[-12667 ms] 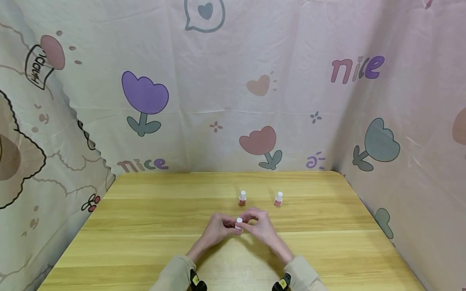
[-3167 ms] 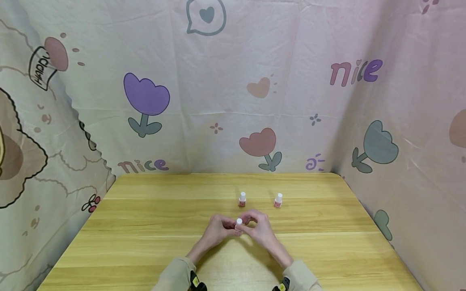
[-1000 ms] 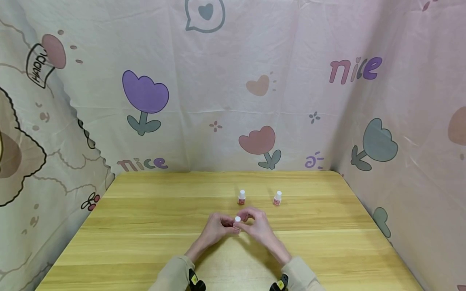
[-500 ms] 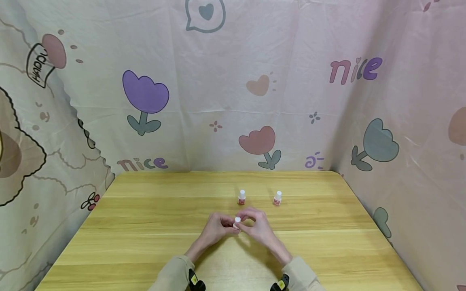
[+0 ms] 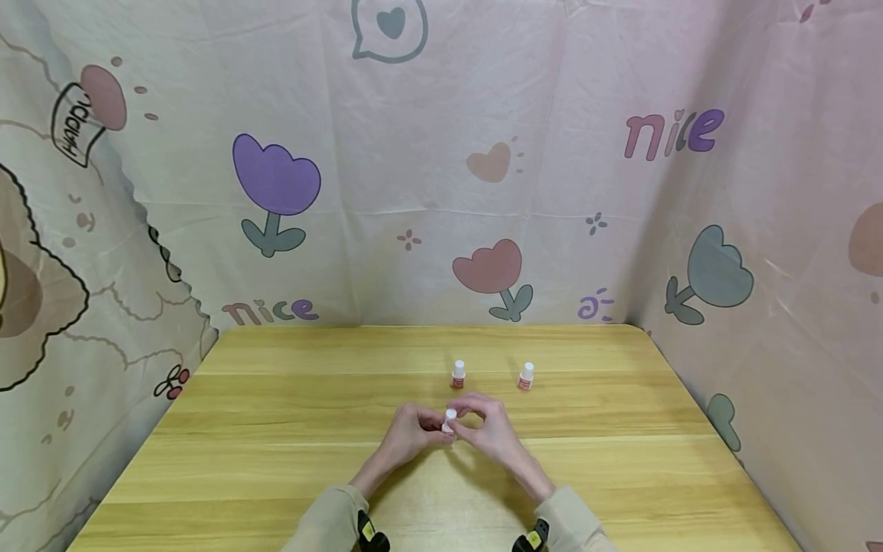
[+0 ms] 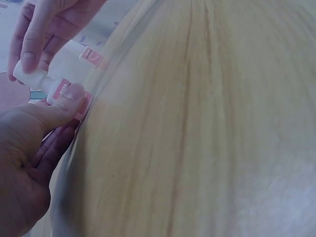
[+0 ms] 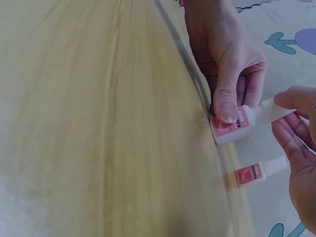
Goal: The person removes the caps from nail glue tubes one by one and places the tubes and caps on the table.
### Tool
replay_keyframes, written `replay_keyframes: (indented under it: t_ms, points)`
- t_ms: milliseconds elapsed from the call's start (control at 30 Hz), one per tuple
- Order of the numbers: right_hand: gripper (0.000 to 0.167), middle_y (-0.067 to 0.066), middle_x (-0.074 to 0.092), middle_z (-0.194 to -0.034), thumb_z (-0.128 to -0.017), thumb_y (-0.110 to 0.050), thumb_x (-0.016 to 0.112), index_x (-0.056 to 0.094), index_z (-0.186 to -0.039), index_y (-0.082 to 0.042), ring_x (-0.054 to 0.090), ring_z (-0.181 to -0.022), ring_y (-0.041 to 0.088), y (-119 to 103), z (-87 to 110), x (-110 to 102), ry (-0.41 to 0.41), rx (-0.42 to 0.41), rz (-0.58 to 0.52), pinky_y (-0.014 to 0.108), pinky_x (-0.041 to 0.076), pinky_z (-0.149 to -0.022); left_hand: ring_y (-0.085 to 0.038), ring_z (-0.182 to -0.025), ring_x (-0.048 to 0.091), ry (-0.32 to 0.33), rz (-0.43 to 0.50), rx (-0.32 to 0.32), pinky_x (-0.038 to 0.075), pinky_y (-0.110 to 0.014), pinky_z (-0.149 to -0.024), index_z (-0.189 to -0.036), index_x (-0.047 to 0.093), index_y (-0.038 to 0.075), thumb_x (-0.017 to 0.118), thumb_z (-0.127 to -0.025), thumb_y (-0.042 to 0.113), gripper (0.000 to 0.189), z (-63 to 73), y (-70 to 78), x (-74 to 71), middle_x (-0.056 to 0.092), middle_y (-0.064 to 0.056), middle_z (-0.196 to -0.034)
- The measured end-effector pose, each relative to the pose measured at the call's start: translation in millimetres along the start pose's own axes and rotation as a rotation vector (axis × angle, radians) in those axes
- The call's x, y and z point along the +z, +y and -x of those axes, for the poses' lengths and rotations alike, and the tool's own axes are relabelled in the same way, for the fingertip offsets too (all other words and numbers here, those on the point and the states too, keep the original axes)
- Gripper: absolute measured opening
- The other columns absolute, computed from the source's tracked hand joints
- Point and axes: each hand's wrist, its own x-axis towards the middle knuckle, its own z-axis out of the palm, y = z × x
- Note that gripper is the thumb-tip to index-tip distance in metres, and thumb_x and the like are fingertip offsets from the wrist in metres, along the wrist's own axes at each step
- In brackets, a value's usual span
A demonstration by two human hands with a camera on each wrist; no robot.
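Both hands [image 5: 410, 435] [image 5: 490, 432] hold one bottle [image 7: 235, 131] that perhaps touches the table [image 5: 276, 418].

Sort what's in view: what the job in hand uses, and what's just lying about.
In use:
left hand, gripping the held bottle
right hand, pinching its white cap
table, the work surface

Apart from it:
left rear bottle and right rear bottle, untouched, though perhaps part of the same job
patterned cloth, backdrop

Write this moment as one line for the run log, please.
left hand: holds bottle | right hand: pinches its white cap | second bottle, third bottle: upright on table, beyond hands
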Motion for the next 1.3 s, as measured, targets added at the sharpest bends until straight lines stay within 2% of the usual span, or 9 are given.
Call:
replay_keyframes:
  t_ms: [433, 733, 900, 1033, 1300]
  points:
    - [0.02, 0.025, 0.073, -0.097, -0.08, 0.014, 0.073, 0.071, -0.099, 0.009, 0.068, -0.083, 0.038, -2, -1.7, -3, 0.029, -0.059, -0.024, 0.045, 0.06, -0.084, -0.01, -0.074, 0.073, 0.01, 0.01, -0.027, 0.056, -0.017, -0.067, -0.092, 0.08, 0.005, 0.087, -0.076, 0.008, 0.018, 1.3, 0.7, -0.1, 0.079, -0.013, -0.086]
    - [0.021, 0.027, 0.072, -0.094, -0.078, 0.017, 0.073, 0.07, -0.099, 0.011, 0.067, -0.08, 0.038, -6, -2.8, -4, 0.049, -0.095, -0.053, 0.046, 0.061, -0.081, -0.006, -0.074, 0.072, 0.011, -0.018, -0.023, 0.055, -0.017, -0.067, -0.092, 0.08, 0.005, 0.086, -0.076, 0.008, 0.017, 1.0, -0.2, -0.9, 0.079, -0.013, -0.086]
    - [0.022, 0.026, 0.072, -0.093, -0.078, 0.016, 0.074, 0.069, -0.099, 0.012, 0.067, -0.08, 0.039, 11, -2.9, -1, 0.065, -0.101, -0.05, 0.045, 0.061, -0.079, -0.006, -0.074, 0.071, 0.011, -0.013, -0.026, 0.055, -0.017, -0.067, -0.092, 0.08, 0.004, 0.086, -0.076, 0.008, 0.017, 1.3, 0.4, -1.0, 0.079, -0.013, -0.086]
    - [0.025, 0.025, 0.073, -0.095, -0.079, 0.016, 0.074, 0.069, -0.102, 0.012, 0.069, -0.08, 0.034, 27, -2.9, 2, 0.073, -0.081, -0.059, 0.041, 0.061, -0.081, -0.007, -0.074, 0.072, 0.01, 0.008, -0.032, 0.056, -0.017, -0.067, -0.092, 0.08, 0.004, 0.086, -0.076, 0.007, 0.017, 1.9, 0.9, -1.1, 0.079, -0.014, -0.087]
    - [0.026, 0.024, 0.073, -0.096, -0.08, 0.013, 0.075, 0.07, -0.104, 0.008, 0.071, -0.083, 0.013, 29, -2.4, -1, 0.1, -0.052, -0.16, 0.027, 0.06, -0.083, -0.009, -0.075, 0.071, 0.025, 0.025, -0.046, 0.055, -0.017, -0.066, -0.091, 0.08, 0.004, 0.087, -0.076, 0.007, 0.017, 2.7, 1.1, -1.8, 0.079, -0.013, -0.087]
